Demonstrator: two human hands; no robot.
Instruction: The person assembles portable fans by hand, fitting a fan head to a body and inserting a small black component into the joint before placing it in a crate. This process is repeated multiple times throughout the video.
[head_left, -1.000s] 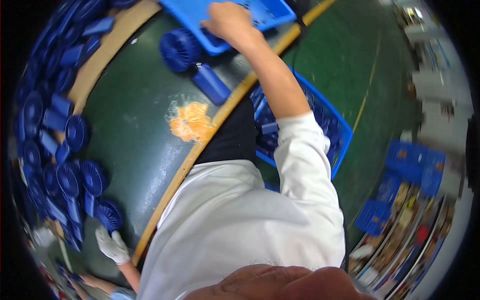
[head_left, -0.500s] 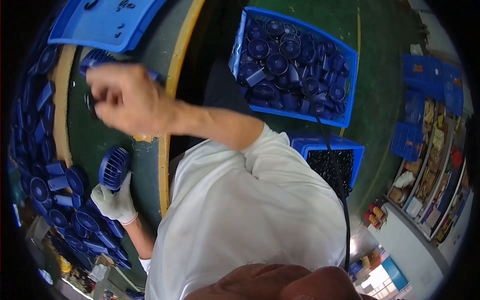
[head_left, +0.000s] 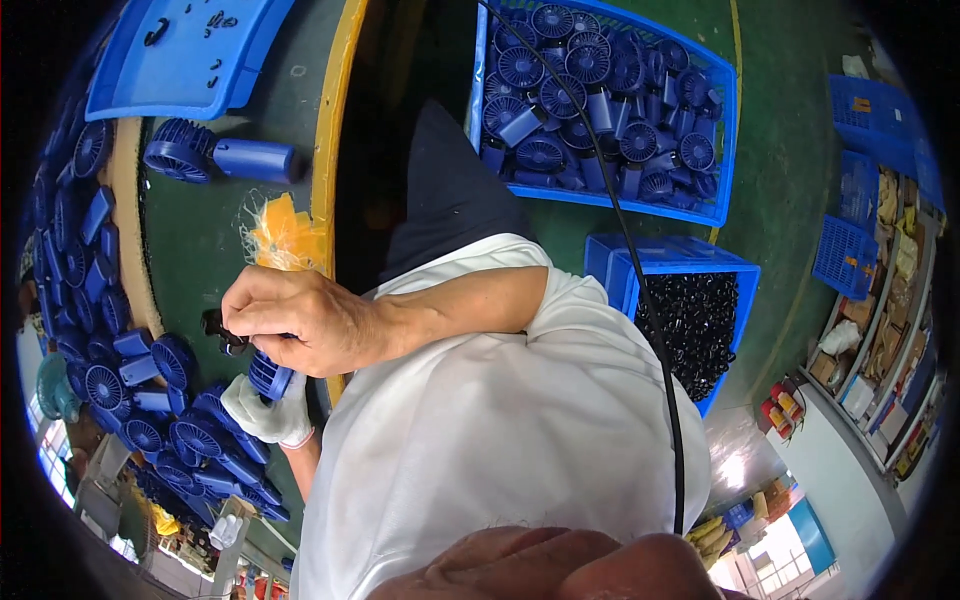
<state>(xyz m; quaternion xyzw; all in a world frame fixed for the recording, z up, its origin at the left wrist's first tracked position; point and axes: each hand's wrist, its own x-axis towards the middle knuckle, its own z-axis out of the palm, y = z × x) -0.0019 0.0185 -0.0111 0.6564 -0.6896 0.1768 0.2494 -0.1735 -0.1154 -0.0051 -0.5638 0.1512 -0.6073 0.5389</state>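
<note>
My gloved left hand [head_left: 268, 412] is closed around a blue handheld fan [head_left: 268, 376], whose slatted head shows below my other hand. My bare right hand [head_left: 305, 318] reaches across in front of my body and pinches a small black plastic part [head_left: 222, 332] between thumb and fingers, just beyond the held fan. Its exact shape is partly covered by the fingers. Another blue handheld fan [head_left: 255, 160] lies on its own on the green tabletop [head_left: 200, 225], farther up from both hands.
Many blue fans [head_left: 170, 440] are heaped along the table's left side, behind a wooden strip [head_left: 130, 220]. A blue tray [head_left: 170, 75] holds a few black pieces. Yellow material [head_left: 285, 235] sits at the table edge. Right of me stand a crate of fans [head_left: 725, 150] and a bin of black parts [head_left: 620, 265].
My right hand has come down from beside the lone fan to the fan in my left hand, and the black part now shows in its fingers. The left hand keeps its fan.
</note>
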